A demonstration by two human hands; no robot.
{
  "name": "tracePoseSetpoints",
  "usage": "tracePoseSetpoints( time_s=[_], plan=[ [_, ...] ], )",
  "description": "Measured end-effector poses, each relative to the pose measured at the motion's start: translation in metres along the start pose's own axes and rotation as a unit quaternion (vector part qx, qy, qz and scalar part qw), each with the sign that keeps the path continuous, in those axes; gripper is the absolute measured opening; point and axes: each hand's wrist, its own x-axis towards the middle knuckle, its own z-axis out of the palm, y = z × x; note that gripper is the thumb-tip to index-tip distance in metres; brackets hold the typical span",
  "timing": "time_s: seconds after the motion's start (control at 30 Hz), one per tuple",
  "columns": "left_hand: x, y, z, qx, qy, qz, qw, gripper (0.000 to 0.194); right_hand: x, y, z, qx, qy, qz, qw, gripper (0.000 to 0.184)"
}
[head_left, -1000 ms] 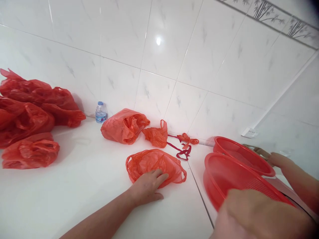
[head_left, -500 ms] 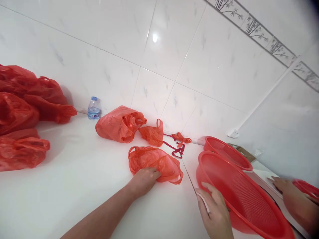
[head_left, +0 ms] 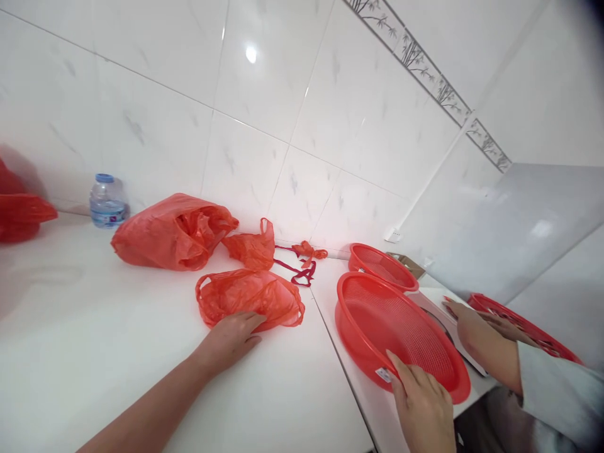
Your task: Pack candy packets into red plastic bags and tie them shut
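Left hand (head_left: pixel 231 336) flat on the white counter (head_left: pixel 94 352), fingers spread open, fingertips pressing the near edge of a crumpled, translucent red plastic bag (head_left: pixel 248 296) lying mid-counter. Right hand (head_left: pixel 422 406) grips the near rim of a big round red mesh basket (head_left: pixel 399 324), fingers curled over the edge; white sticker beside the thumb. Another person's hand (head_left: pixel 476 321) further right

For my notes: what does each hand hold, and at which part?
Right hand grips the large red basket at its near rim. Left hand only rests on a red bag.
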Motion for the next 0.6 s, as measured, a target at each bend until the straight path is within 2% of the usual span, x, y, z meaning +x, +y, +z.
tracePoseSetpoints(
  time_s=[0.2, 0.37, 0.5, 0.6],
  plan=[
    [0.002, -0.002, 0.000, -0.001, -0.004, 0.006, 1.000, 0.027, -0.017, 0.019, -0.011, -0.022, 0.002, -0.027, 0.999, 0.032],
    [0.001, 0.001, 0.000, 0.010, -0.007, 0.008, 1.000, 0.029, -0.018, 0.023, -0.006, -0.020, 0.031, -0.025, 0.999, 0.032],
    [0.000, 0.003, 0.003, 0.022, 0.021, 0.033, 0.999, 0.038, -0.001, 0.003, -0.002, -0.025, 0.059, 0.020, 0.998, 0.042],
    [-0.001, 0.000, 0.000, 0.046, 0.094, 0.057, 0.993, 0.035, 0.022, -0.035, -0.007, 0.069, 0.062, 0.005, 0.996, 0.046]
  ],
)
